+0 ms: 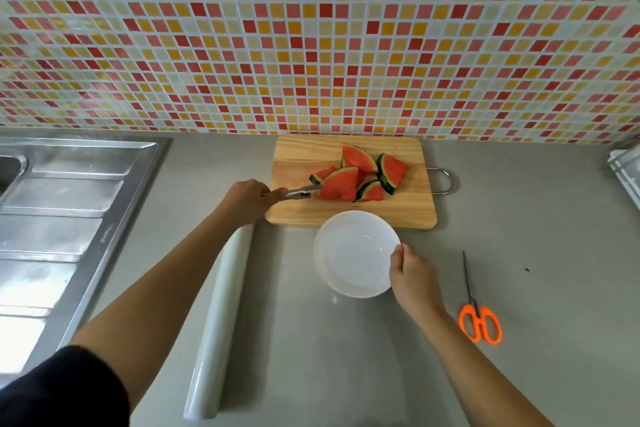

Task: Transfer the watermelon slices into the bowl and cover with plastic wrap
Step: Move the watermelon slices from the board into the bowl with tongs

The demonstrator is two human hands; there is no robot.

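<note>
Little red, orange and cream tiles cover the wall behind a smooth grey counter. From my head camera, the only view, I see a shiny metal sink off to my left. A wooden cutting board sits at the back of the counter, up close to the wall. The watermelon slices are piled on the board, and none are in the bowl yet. My left hand is closed around metal tongs. Their tips are at the edge of the nearest slice, but I cannot tell if they have pinched it yet. My right hand holds the rim of the white bowl, which is empty and sits just in front of the board. I think I am at the very start, picking up the first slice. Next I need to squeeze the tongs tight, lift the slice, and carry it the short way to the bowl. The slice looks wet and could slip, so I should go slowly. The roll of plastic wrap lies by my left arm for later. Orange scissors lie to my right.
</note>
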